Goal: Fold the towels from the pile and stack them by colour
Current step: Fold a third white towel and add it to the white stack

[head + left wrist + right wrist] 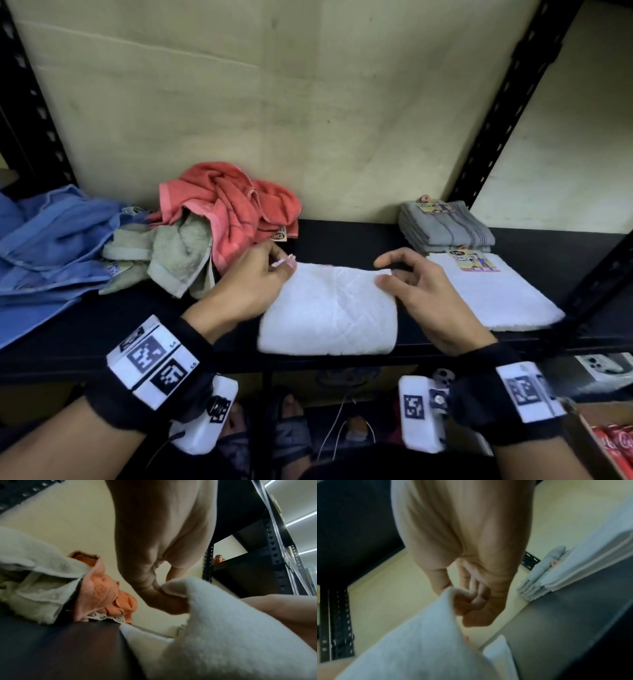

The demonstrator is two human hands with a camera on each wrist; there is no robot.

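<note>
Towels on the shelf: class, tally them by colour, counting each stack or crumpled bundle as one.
White: 2, half-folded towel and folded towel
Grey: 1, grey stack
Red: 1, red bundle
Pale green: 1, green bundle
Blue: 1, blue bundle
Total: 6

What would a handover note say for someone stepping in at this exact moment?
Left hand: pinches the far left corner of the white towel.
Right hand: pinches its far right corner.
The towel lies half-folded at the shelf's front.
Done: grey stack at back right, one folded white towel before it.
Left: finish this fold, set it on the white one, then the pile of red, green and blue towels.
</note>
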